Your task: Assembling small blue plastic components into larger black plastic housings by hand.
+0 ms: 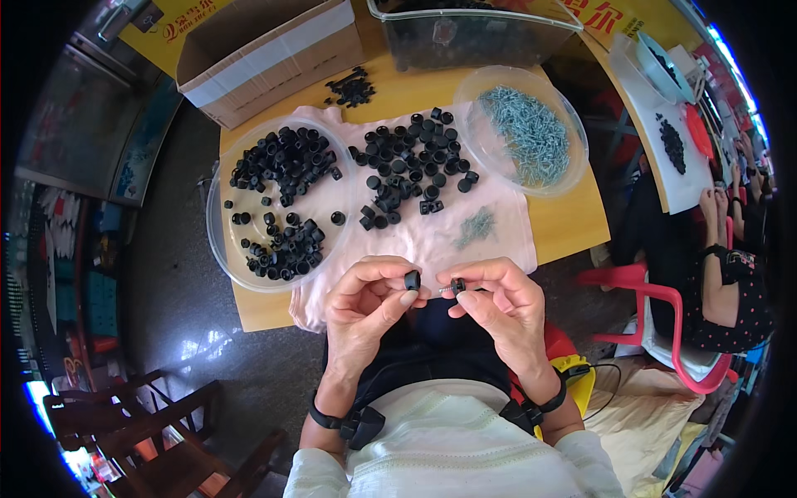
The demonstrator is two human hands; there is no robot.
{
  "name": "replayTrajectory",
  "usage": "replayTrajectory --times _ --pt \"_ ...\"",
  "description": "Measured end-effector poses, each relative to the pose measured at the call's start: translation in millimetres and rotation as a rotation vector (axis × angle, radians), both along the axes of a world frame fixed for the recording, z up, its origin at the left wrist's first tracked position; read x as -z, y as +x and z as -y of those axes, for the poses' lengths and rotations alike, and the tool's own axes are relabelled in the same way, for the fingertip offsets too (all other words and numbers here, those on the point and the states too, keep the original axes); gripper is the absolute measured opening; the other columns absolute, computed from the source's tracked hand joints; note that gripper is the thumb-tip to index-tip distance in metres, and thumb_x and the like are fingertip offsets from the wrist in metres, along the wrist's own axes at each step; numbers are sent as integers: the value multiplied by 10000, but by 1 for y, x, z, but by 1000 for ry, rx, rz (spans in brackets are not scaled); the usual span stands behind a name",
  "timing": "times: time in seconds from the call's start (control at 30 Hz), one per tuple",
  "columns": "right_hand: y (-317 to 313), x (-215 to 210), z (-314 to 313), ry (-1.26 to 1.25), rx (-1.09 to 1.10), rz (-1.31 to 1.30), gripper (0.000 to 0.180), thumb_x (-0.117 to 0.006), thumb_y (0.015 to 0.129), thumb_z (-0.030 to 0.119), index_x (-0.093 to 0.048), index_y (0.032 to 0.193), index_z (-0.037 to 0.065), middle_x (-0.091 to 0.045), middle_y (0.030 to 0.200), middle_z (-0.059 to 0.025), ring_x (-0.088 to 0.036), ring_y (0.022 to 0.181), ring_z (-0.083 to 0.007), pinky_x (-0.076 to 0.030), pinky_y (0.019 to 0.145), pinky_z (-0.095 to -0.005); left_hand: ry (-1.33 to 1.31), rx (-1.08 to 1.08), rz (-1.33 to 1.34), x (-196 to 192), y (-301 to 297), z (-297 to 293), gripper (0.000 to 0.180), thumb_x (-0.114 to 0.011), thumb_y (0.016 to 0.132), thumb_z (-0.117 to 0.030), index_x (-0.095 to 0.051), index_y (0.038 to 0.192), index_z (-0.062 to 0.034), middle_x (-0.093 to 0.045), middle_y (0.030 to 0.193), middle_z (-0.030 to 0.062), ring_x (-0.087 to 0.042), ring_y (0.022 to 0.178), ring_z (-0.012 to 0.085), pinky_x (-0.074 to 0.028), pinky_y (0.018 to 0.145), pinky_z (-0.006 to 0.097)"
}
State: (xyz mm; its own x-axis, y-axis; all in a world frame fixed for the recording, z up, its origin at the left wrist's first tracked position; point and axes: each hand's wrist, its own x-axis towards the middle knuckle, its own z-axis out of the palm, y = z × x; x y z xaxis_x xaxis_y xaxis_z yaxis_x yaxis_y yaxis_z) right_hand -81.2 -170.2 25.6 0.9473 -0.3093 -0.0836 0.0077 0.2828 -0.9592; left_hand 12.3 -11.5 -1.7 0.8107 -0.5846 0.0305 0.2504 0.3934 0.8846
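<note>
Between the fingertips of my left hand [367,305] is a small black cap [412,280]. My right hand [504,307] pinches a small black part [457,285] with a silver screw [446,290] poking out toward the cap. The two pieces are a short gap apart, above the table's near edge. Beyond my hands, a pile of black caps [415,162] lies on a pale pink cloth [390,241]. A little heap of screws [476,227] rests on the cloth ahead of my right hand.
At left, a clear round tray [217,241] holds black parts; another round tray [579,166] at right holds many screws. A cardboard box [278,62] and a clear plastic bin [481,41] stand at the back. Another person sits right, near a red plastic chair [677,315].
</note>
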Motion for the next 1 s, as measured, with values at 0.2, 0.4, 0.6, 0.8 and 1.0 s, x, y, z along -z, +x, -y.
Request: replayTrajectory --times 0.2,0.4,0.6,0.8,1.0 --pt "3 -3 -10 -41 16 101 225 -611 903 44 -585 1117 -20 -618 1091 -107 -622 911 -119 -540 738 -241 -94 -24 -30 -4 -10 0 254 -627 842 76 -569 1087 38 -582 1111 138 -652 939 213 -560 825 327" --pt "2 -4 -15 31 40 103 230 -634 897 79 -596 1098 -26 -632 1058 -97 -624 888 -104 -540 696 -228 -93 -11 -72 -1 -13 -11 234 -611 865 33 -559 1093 27 -619 1037 158 -661 908 219 -569 788 328" --pt "5 -12 -24 -63 -26 128 188 -643 883 61 -618 1046 -29 -672 956 -87 -640 792 -89 -539 590 -202 -243 -44 -113 3 -19 -19 201 -623 890 -85 -547 1046 15 -607 972 173 -634 769 189 -548 674 292" --pt "4 -17 -28 -360 -39 214 209 -670 837 13 -624 1038 -20 -671 892 -95 -650 769 -92 -549 550 -217 -265 -61 -90 10 -20 -20 230 -638 895 -151 -542 1057 -18 -566 984 144 -591 741 163 -519 669 265" --pt "3 -21 -32 -456 23 208 215 -681 812 0 -628 1020 1 -664 864 -99 -661 744 -142 -553 562 -236 -230 -101 -93 11 -21 -19 226 -647 884 -98 -552 1073 -23 -575 1003 147 -585 759 155 -519 686 266"
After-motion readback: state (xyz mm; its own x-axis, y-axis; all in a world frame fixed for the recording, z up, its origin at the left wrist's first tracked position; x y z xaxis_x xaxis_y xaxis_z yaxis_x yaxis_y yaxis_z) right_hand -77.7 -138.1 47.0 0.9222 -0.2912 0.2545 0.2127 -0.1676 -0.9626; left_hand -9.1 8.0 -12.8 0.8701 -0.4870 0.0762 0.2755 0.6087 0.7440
